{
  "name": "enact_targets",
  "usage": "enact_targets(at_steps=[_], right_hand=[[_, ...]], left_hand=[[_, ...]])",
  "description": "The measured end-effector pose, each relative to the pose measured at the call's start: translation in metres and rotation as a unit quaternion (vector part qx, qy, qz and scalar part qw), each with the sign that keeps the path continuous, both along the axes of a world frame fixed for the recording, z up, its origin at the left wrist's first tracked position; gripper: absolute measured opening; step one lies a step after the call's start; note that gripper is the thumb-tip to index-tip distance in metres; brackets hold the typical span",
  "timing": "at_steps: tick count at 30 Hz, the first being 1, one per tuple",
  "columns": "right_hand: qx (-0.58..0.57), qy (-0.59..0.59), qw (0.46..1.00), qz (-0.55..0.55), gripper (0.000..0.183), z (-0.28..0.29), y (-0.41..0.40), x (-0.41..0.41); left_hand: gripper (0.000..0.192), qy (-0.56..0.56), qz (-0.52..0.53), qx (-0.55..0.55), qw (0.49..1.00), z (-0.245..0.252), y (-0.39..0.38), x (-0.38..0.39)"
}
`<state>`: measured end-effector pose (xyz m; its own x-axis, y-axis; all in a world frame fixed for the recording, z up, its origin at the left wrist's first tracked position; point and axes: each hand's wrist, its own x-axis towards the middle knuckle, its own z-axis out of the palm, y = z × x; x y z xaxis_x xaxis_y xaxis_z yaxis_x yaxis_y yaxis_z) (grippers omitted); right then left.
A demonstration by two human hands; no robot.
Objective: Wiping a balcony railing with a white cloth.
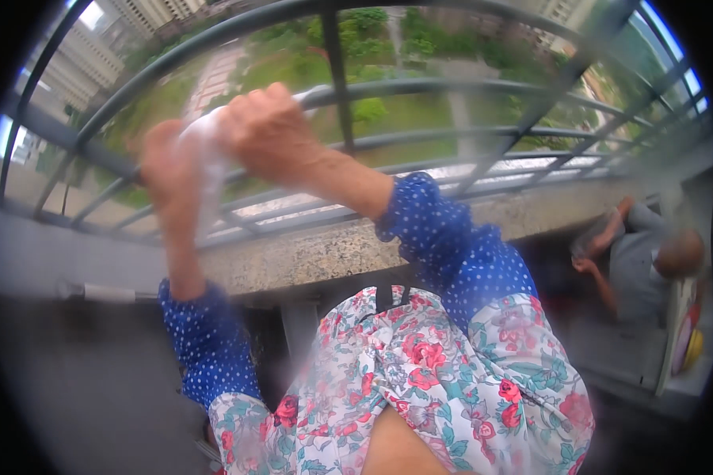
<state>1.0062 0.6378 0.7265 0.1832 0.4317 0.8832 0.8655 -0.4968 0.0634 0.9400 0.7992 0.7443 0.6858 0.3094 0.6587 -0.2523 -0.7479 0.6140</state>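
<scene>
A white cloth is wrapped over a grey metal railing bar at the upper left, and part of it hangs down between my wrists. My right hand is closed on the cloth at the bar, knuckles up. Just left of it, my left hand is raised against the cloth; it is blurred, so its fingers and hold cannot be made out. Blue polka-dot sleeves cover both my forearms up to the wrists.
A speckled stone ledge runs below the window railing. Beyond the bars, far below, lie lawns, paths and tall buildings. At the right another person sits low by a pale cabinet. A white roll-like thing is at the left wall.
</scene>
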Motion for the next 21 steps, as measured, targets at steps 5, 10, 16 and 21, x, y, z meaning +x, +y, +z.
enact_targets(at_steps=[5, 10, 16, 21], right_hand=[[0.032, -0.006, 0.999, -0.043, 0.011, -0.012, -0.009, 0.02], [0.04, -0.013, 0.999, -0.021, 0.01, -0.019, 0.014, 0.007], [-0.107, -0.089, 0.982, -0.125, 0.008, -0.01, -0.03, -0.004], [0.004, -0.043, 0.998, -0.049, 0.009, -0.014, -0.028, 0.003]], left_hand=[[0.025, -0.098, 0.044, 0.291, 0.951, -0.011, -0.027, -0.001], [0.036, -0.063, 0.008, 0.426, 0.902, -0.03, -0.019, -0.011], [0.03, -0.069, -0.028, 0.441, 0.894, -0.049, -0.014, 0.018], [0.028, -0.041, -0.003, 0.508, 0.861, -0.034, -0.02, 0.026]])
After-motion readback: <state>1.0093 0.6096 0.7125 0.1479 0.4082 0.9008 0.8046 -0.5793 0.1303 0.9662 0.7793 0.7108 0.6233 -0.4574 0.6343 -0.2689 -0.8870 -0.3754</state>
